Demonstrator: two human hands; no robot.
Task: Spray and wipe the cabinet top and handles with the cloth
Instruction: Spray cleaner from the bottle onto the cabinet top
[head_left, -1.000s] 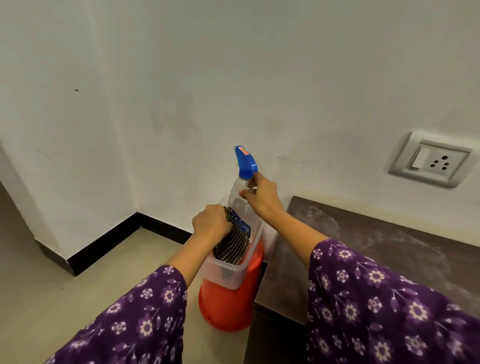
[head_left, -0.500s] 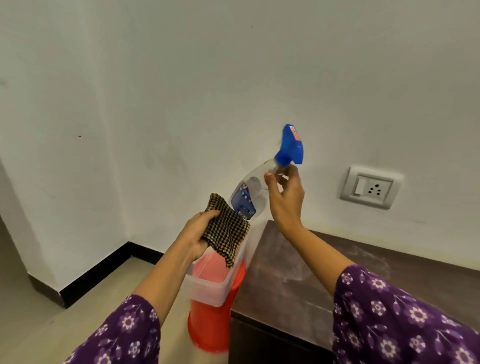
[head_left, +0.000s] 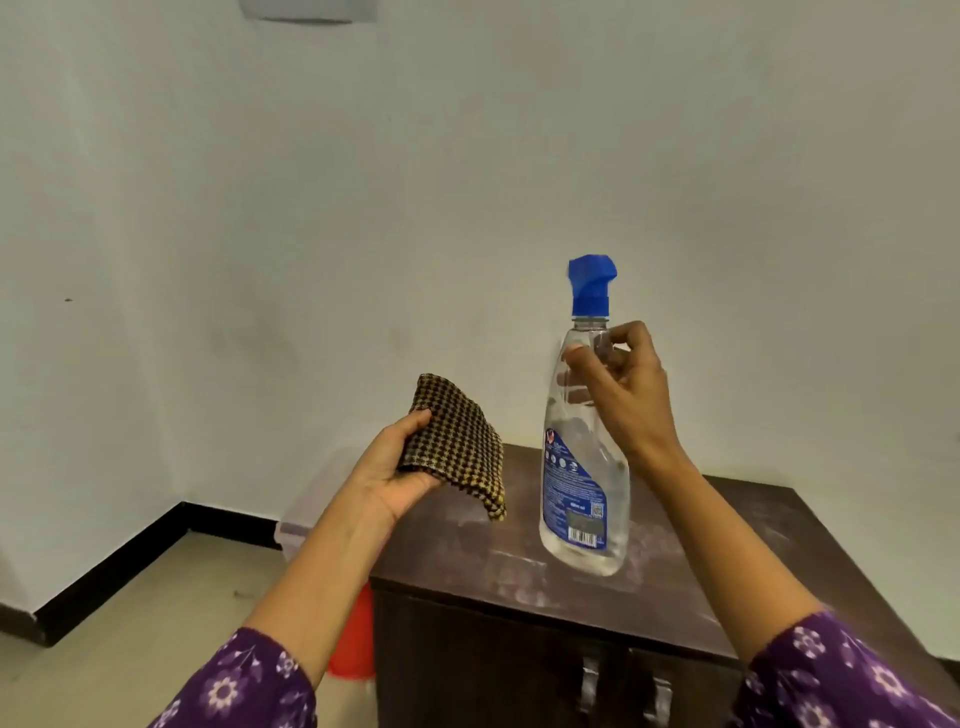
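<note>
A person's left hand (head_left: 395, 467) clasps a folded brown-and-cream checked cloth (head_left: 460, 441) while the right hand (head_left: 618, 384) pinches the neck of a clear, blue-capped plastic spray bottle (head_left: 584, 457) upright above the dusty dark wooden cabinet top (head_left: 727, 561).

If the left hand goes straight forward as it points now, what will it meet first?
Probably the white wall. The left hand, holding the cloth, points ahead above the cabinet top's left edge; depth is unclear.
</note>
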